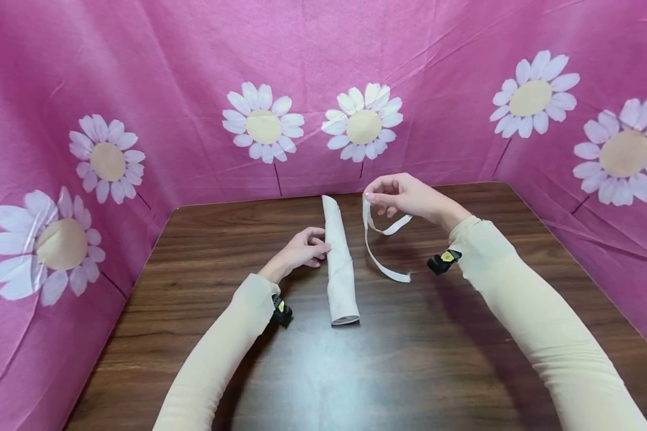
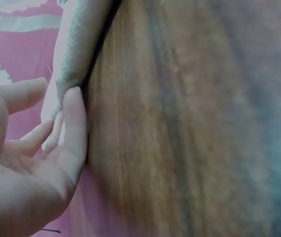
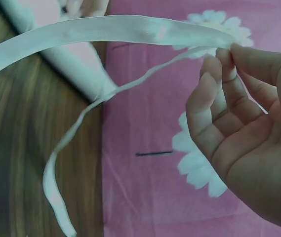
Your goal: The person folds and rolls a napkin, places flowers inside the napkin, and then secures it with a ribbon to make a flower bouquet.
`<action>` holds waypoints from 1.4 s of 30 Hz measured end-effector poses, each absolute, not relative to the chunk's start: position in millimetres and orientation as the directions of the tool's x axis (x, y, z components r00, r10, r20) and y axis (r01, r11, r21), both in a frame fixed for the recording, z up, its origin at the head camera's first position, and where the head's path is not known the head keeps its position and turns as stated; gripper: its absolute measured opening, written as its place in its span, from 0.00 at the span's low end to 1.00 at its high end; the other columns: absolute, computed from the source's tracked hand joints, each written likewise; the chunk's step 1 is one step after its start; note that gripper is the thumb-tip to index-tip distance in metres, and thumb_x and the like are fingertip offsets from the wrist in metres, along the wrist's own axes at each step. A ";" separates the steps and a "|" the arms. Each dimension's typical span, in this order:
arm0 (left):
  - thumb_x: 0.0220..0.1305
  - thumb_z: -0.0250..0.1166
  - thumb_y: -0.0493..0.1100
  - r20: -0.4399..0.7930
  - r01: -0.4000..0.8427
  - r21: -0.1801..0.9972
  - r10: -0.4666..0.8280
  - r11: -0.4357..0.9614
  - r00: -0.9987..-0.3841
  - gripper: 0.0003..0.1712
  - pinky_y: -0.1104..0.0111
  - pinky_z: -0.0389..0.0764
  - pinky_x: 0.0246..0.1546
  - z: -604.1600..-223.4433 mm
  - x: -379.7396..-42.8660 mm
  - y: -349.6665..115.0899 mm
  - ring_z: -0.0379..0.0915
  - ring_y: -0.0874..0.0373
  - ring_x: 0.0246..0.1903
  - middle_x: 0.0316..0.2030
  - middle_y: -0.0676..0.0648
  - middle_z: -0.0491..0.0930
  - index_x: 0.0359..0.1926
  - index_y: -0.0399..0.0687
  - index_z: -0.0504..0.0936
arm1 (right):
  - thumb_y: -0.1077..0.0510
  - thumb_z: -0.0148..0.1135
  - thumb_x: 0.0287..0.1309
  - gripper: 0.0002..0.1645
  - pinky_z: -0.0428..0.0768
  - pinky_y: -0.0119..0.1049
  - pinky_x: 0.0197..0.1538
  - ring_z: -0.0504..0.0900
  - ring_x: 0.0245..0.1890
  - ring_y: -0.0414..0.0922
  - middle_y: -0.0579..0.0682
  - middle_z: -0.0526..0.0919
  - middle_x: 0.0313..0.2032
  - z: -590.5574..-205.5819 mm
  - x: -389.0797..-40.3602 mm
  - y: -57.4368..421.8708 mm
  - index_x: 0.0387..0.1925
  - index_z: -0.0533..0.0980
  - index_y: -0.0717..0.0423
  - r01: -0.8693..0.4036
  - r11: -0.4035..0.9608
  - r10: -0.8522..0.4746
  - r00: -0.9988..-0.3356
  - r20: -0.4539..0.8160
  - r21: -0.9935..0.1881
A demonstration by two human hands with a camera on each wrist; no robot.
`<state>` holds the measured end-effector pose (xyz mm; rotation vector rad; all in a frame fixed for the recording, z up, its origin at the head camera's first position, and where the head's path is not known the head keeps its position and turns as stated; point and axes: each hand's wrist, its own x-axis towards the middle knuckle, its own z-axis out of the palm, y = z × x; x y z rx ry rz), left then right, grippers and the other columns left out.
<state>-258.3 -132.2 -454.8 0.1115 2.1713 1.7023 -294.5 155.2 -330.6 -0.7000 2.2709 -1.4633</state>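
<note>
A roll of off-white cloth lies lengthwise on the table, its near end showing the rolled layers. At the left side of the roll, my left hand has its fingertips against the cloth. The left wrist view shows the fingers of that hand loosely extended along the roll, thumb held apart. Raised to the right of the roll, my right hand pinches a white ribbon between thumb and fingertips. Two lengths of the ribbon hang from the pinch, curving down toward the tabletop.
The dark wood-grain table is bounded at the back and both sides by a pink curtain printed with white daisies. Black wrist cameras are strapped at both cuffs.
</note>
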 end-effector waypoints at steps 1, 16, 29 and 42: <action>0.70 0.66 0.40 -0.212 -0.126 0.948 0.287 0.291 -0.934 0.30 0.65 0.84 0.35 -453.9 -257.3 -132.5 0.79 0.54 0.40 0.51 0.39 0.76 0.68 0.41 0.68 | 0.52 0.64 0.70 0.16 0.83 0.46 0.43 0.81 0.39 0.56 0.60 0.82 0.41 -328.0 -293.2 154.2 0.52 0.80 0.58 -0.216 0.332 -0.578 -0.816 -0.018 -0.918; 0.74 0.61 0.39 0.144 0.257 0.946 0.456 0.197 -0.878 0.26 0.55 0.76 0.57 -424.3 -233.1 -115.5 0.73 0.47 0.60 0.63 0.41 0.75 0.70 0.42 0.71 | 0.60 0.64 0.69 0.11 0.83 0.40 0.39 0.84 0.34 0.50 0.53 0.84 0.38 -310.6 -270.6 131.1 0.50 0.80 0.59 -0.107 0.031 -0.597 -0.799 0.068 -0.994; 0.78 0.56 0.43 0.059 0.085 0.996 0.460 0.036 -0.886 0.26 0.46 0.74 0.59 -410.3 -221.6 -97.9 0.72 0.35 0.60 0.58 0.34 0.77 0.71 0.39 0.66 | 0.54 0.66 0.68 0.14 0.84 0.42 0.37 0.84 0.32 0.51 0.53 0.83 0.35 -322.8 -278.0 122.0 0.49 0.80 0.58 -0.175 0.098 -0.493 -0.864 0.105 -0.980; 0.79 0.53 0.39 0.098 0.123 0.992 0.471 0.022 -0.877 0.20 0.43 0.75 0.56 -412.5 -224.5 -95.5 0.78 0.36 0.55 0.53 0.33 0.82 0.65 0.31 0.71 | 0.56 0.65 0.69 0.15 0.84 0.40 0.38 0.83 0.37 0.50 0.51 0.81 0.34 -339.8 -286.1 117.5 0.49 0.77 0.64 -0.124 0.155 -0.429 -0.902 0.046 -0.980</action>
